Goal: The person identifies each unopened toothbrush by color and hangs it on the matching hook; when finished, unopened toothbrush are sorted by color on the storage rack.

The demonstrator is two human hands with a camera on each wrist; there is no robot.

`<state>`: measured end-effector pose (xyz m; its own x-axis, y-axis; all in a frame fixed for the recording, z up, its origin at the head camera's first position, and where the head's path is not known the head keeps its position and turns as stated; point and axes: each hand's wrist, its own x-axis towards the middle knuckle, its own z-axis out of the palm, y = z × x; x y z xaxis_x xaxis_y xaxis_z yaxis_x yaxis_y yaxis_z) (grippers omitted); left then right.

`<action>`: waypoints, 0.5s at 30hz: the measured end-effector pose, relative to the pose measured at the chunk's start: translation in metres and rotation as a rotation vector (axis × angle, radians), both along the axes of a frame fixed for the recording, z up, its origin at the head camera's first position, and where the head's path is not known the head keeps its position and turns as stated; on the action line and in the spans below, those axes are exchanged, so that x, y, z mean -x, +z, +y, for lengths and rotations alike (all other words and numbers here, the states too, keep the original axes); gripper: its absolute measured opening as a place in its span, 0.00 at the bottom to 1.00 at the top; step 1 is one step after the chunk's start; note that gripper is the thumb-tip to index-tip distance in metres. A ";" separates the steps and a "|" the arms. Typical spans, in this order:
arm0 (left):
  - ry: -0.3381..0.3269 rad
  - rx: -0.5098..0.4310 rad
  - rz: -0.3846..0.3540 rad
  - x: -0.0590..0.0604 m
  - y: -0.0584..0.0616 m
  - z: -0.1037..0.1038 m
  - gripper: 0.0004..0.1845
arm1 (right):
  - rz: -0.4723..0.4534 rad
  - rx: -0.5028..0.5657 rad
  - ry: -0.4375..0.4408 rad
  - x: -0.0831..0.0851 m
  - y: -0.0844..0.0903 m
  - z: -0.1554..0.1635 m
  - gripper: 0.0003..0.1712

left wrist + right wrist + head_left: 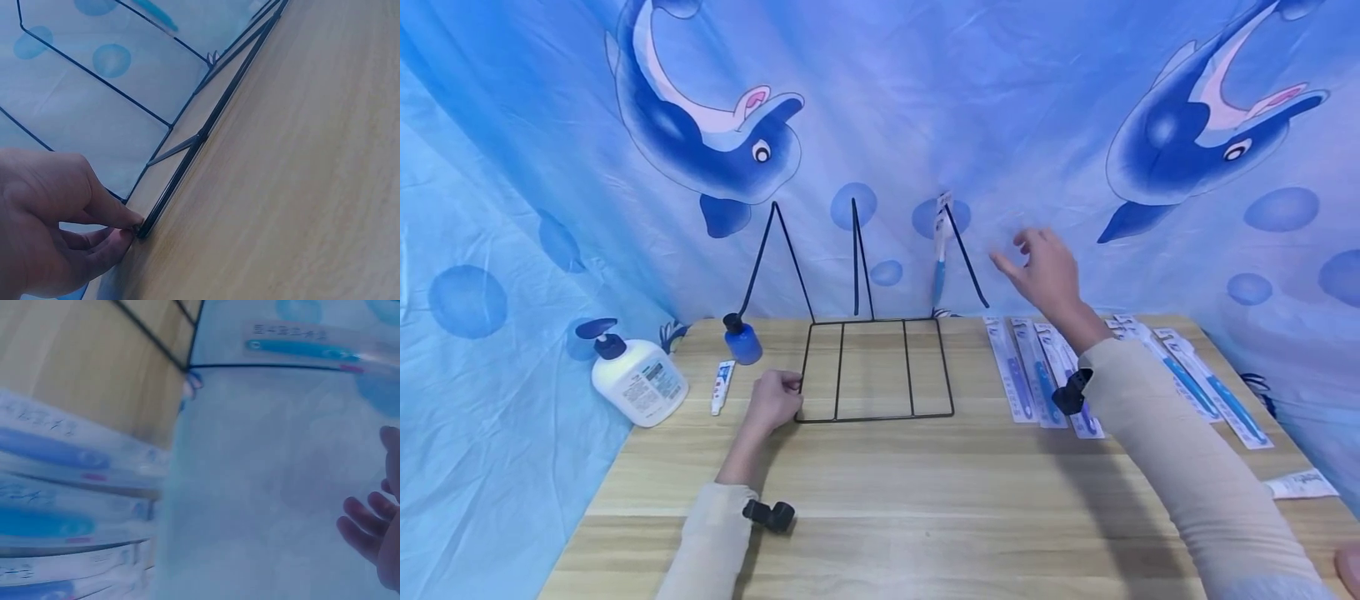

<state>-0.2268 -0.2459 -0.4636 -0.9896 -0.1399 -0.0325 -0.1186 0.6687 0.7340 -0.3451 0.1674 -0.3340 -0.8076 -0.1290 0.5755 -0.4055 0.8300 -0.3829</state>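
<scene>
- Pale wood-grain tabletop (880, 533), streaked lengthwise; only the head view takes in the white tube (1302, 484) at its right.
- The left hand (777, 398) pinches the front left corner of the black wire rack (874, 417); the left wrist view shows thumb and finger meeting at the rod, which the head view half hides.
- Left of the rack, seen whole from the head only: a small tube (722, 387), a rounded white pump bottle (643, 383) and a squat blue bottle (744, 343).
- Right of it, long flat toothbrush packs (1011, 371), their handles blue or purple.
- The right hand (1047, 271) is raised, empty, fingers loosely bent and apart.
- One hanging pack (940, 250) is on the rack's right prong; the right wrist view adds its printed lettering.
- Creased, glossy dolphin curtain (880, 100) behind.
</scene>
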 end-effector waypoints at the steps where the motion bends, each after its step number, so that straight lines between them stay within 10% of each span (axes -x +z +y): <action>1: 0.002 0.000 0.000 0.000 0.000 -0.001 0.25 | -0.044 -0.012 -0.021 0.001 -0.005 0.002 0.27; 15: 0.006 0.030 0.048 0.001 -0.002 -0.003 0.24 | -0.555 -0.154 -0.164 0.012 -0.084 0.016 0.27</action>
